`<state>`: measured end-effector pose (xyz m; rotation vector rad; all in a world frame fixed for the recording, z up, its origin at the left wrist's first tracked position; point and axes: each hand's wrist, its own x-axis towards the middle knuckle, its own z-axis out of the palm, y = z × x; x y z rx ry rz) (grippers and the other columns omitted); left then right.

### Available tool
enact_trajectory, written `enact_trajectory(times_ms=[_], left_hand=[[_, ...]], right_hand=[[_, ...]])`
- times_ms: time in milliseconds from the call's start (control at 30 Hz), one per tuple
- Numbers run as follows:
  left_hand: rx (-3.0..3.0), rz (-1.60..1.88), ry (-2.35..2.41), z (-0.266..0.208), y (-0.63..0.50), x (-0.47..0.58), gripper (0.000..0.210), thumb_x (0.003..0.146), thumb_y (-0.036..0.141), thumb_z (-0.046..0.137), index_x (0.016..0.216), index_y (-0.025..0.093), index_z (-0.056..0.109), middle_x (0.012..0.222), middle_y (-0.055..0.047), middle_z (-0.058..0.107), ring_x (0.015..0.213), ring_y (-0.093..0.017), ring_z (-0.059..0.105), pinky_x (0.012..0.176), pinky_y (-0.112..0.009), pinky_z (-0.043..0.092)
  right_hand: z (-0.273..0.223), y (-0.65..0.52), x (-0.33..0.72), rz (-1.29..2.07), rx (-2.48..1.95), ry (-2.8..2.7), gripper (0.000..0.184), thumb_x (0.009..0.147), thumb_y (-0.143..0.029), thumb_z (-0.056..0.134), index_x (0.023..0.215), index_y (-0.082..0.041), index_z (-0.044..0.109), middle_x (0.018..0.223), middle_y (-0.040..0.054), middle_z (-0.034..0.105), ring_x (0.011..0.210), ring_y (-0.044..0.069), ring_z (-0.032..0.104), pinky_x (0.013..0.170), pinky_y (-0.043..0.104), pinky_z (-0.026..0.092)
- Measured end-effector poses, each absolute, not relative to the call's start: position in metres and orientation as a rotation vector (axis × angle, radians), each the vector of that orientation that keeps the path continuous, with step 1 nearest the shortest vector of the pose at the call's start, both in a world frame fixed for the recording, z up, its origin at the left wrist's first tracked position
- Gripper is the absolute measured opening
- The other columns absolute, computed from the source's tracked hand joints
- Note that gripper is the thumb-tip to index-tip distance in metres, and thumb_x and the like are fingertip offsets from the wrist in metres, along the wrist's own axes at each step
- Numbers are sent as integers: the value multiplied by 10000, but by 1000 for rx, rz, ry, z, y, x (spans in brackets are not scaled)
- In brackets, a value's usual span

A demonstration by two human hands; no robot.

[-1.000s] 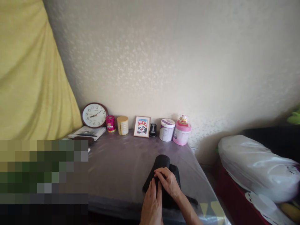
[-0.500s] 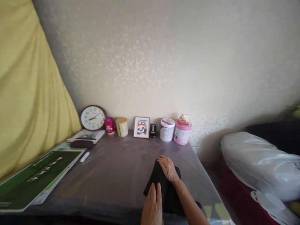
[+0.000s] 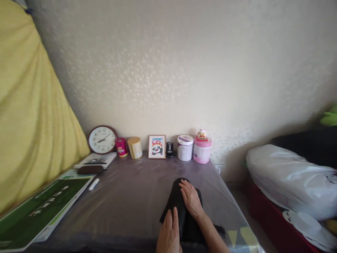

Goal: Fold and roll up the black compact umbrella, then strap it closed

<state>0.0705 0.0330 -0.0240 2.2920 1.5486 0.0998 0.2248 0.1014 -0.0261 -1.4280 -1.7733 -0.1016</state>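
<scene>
A black folded cloth (image 3: pixel 173 195), perhaps a garment, lies near the front right of the table. My right hand (image 3: pixel 191 198) rests flat on its upper part, fingers stretched out and pointing up and left. Lower down, my left hand (image 3: pixel 170 230) is laid over the cloth's near left part with fingers extended and the thumb side toward the middle. Neither hand grips the cloth. Both forearms and hands cover some of it, and a dark end of it sticks out to the right of my right forearm.
Along the wall stand a clock (image 3: pixel 102 140), a pink tin (image 3: pixel 121 147), a yellow-lidded can (image 3: pixel 135 148), a panda picture frame (image 3: pixel 157 147) and two tubs (image 3: pixel 185 148). Green board (image 3: pixel 42 207) and a white marker-like item (image 3: pixel 94 184) lie left. Beyond the table's right edge sits a white plastic bag (image 3: pixel 286 179).
The view has shifted slightly. Both hands stay flat on the black cloth, with little visible movement against it.
</scene>
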Motion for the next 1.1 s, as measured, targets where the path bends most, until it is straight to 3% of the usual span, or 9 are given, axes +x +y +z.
enact_trajectory(times_ms=[167, 300, 467, 633, 767, 933, 1000, 1033, 1100], left_hand=[[2306, 5, 1601, -13, 34, 68, 1022, 462, -19, 481, 1395, 140, 96, 1433, -146, 295, 1282, -267, 338, 1026, -323, 306], [2353, 50, 1641, -2, 32, 67, 993, 486, 3, 487, 1395, 118, 105, 1341, -136, 422, 1167, -265, 439, 976, -323, 354], [2410, 36, 1720, 11, 25, 68, 951, 524, 22, 495, 1398, 128, 134, 1229, -116, 508, 1085, -278, 464, 934, -370, 373], [2405, -27, 1757, 16, 21, 69, 945, 561, -2, 500, 1405, 153, 103, 1298, -140, 452, 1118, -307, 467, 935, -431, 369], [2258, -8, 1723, 14, 24, 68, 922, 611, -29, 470, 1411, 163, 54, 1378, -190, 336, 980, -245, 587, 825, -339, 454], [2154, 372, 1579, 17, 28, 55, 848, 610, -22, 461, 1394, 107, 164, 1345, -172, 383, 1150, -204, 489, 946, -245, 376], [2018, 490, 1504, 29, 28, 48, 825, 613, 19, 470, 1383, 145, 201, 1267, -148, 474, 1015, -186, 572, 873, -256, 432], [1891, 508, 1455, 36, 26, 45, 810, 631, 55, 461, 1381, 204, 194, 1143, -110, 564, 802, -160, 630, 728, -263, 489], [1670, 512, 1319, 54, 23, 37, 765, 663, 130, 431, 1372, 251, 172, 767, -16, 630, 451, -126, 547, 448, -251, 451]], right_hand=[[-51, 116, 237, -180, -1499, -1505, 361, 877, -237, 331, 1134, -146, 567, 1138, 135, 619, 1071, 216, 567, 921, 404, 465], [-81, 94, 250, -205, -1626, -1607, 398, 806, -150, 354, 1125, -173, 589, 1176, 124, 608, 1066, 236, 578, 871, 374, 486], [-77, 72, 262, -278, -1850, -1621, 445, 775, -88, 344, 1100, -192, 630, 1221, 112, 585, 1159, 276, 510, 933, 413, 407], [-54, 58, 249, -157, -1824, -1792, 390, 799, -180, 403, 1121, -193, 622, 1217, 91, 591, 1143, 249, 526, 938, 359, 410], [-51, 47, 255, -43, -1902, -1752, 401, 809, -182, 366, 1117, -129, 617, 1238, 113, 572, 1148, 256, 519, 976, 385, 380], [-53, 43, 278, 155, -1743, -1608, 386, 775, -227, 363, 1011, -125, 650, 1151, 132, 624, 1106, 240, 550, 998, 379, 369], [-51, 46, 289, 284, -1659, -1440, 370, 759, -288, 374, 964, -160, 655, 1066, 117, 665, 1034, 237, 592, 955, 377, 412], [-49, 48, 295, 358, -1618, -1329, 358, 745, -325, 393, 938, -175, 655, 1025, 109, 679, 999, 240, 607, 932, 380, 430], [-43, 53, 306, 529, -1500, -1075, 332, 704, -403, 458, 876, -190, 648, 958, 98, 693, 946, 250, 627, 883, 385, 464]])
